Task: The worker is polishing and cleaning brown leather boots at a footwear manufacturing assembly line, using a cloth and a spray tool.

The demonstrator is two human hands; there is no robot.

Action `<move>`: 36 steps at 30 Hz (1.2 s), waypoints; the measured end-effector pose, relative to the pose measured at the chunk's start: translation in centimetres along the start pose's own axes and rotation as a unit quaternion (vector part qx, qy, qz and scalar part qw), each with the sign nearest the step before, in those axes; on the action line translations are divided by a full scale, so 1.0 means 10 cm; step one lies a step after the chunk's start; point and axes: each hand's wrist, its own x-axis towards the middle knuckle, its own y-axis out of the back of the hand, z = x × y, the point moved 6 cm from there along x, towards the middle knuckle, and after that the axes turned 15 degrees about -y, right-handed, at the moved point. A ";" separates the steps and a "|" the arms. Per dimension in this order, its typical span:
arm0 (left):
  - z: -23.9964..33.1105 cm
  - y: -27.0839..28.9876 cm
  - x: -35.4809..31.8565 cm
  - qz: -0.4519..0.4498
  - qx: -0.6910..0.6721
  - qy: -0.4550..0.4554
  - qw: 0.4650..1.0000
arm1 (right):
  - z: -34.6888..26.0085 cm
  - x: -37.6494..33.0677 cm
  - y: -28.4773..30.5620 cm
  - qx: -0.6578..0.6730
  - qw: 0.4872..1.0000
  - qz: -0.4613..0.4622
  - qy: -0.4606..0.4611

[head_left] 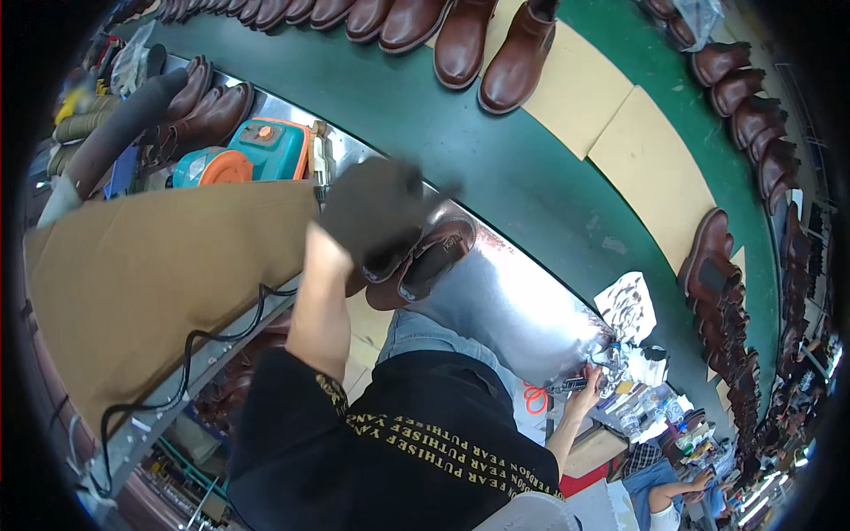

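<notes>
A pair of brown leather shoes (429, 263) is being supported near the edge of a shiny metal plate (531, 301), directly in front of the person's body, with the openings being turned upward. The nearer shoe is being partly covered by the left hand (372, 208), on which a dark glove is being worn. That hand is being blurred, so it cannot be told whether a shoe is being gripped or merely touched. The right hand (591, 378) is being held well apart, beside a heap of small supplies (633, 367); a dark tool (567, 386) is being met by its fingers, but whether it is being grasped cannot be told. Near it, orange scissor handles (535, 398) are being shown. Beyond the plate, a green work surface (496, 168) is being lined with brown boots (513, 66), some of which are being carried on tan boards (655, 150). On the left, a teal and orange machine (274, 150) is being partly hidden by a cardboard sheet (177, 265), beside whose lower edge a black cable (189, 354) is being draped.
</notes>
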 end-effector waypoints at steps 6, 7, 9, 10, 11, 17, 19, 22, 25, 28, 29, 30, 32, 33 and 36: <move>0.10 -0.95 -0.67 0.036 -0.031 0.148 0.988 | 0.01 -0.02 0.04 -0.007 0.998 -0.041 0.049; -0.02 -0.97 -0.65 0.081 -0.020 0.145 0.986 | -0.01 -0.04 0.02 0.000 0.997 -0.047 0.055; -0.05 -0.86 -0.60 0.104 -0.021 0.130 0.986 | -0.01 -0.14 0.08 -0.026 0.999 -0.031 0.035; -0.07 -0.80 -0.55 0.110 -0.015 0.108 0.988 | 0.02 -0.14 0.16 0.004 0.998 0.013 0.059; -0.06 -0.76 -0.55 0.115 -0.009 0.086 0.990 | 0.03 -0.17 0.26 0.008 0.998 0.010 0.064; 0.99 -0.79 -0.67 -0.045 0.116 -0.171 0.977 | -0.45 -1.16 0.29 -0.020 0.929 0.154 0.336; 1.71 -0.82 -0.63 -0.140 0.078 -0.285 0.945 | -0.68 -1.35 -0.06 -0.063 0.916 0.096 0.385; 2.14 -1.57 -0.52 -0.146 0.238 -0.456 0.845 | -1.01 -1.34 -0.82 -0.173 0.869 -0.038 0.461; 2.32 -2.11 -0.62 -0.191 0.275 -0.512 0.791 | -0.85 -1.04 -1.62 -0.192 0.922 -0.217 0.258; 2.25 -2.10 -0.77 -0.055 -0.035 -0.607 0.792 | -0.52 -0.61 -1.66 -0.249 0.923 -0.160 0.245; 2.20 -1.74 -0.79 0.049 -0.164 -0.562 0.809 | -0.60 -0.71 -1.49 -0.218 0.931 -0.145 0.253; 1.94 -1.53 -0.83 0.217 -0.193 -0.463 0.837 | -0.69 -0.88 -1.36 -0.275 0.912 -0.072 0.295; 1.04 -1.70 -0.77 0.275 -0.196 -0.162 0.927 | -0.61 -1.03 -1.34 -0.217 0.951 -0.186 0.120; 0.60 -1.98 -0.75 0.260 -0.286 -0.066 0.920 | -0.42 -1.10 -1.44 -0.152 0.938 -0.307 -0.046; 0.17 -2.85 -0.83 0.072 -0.579 0.226 0.780 | -0.27 -1.07 -1.57 -0.276 0.924 -0.263 -0.009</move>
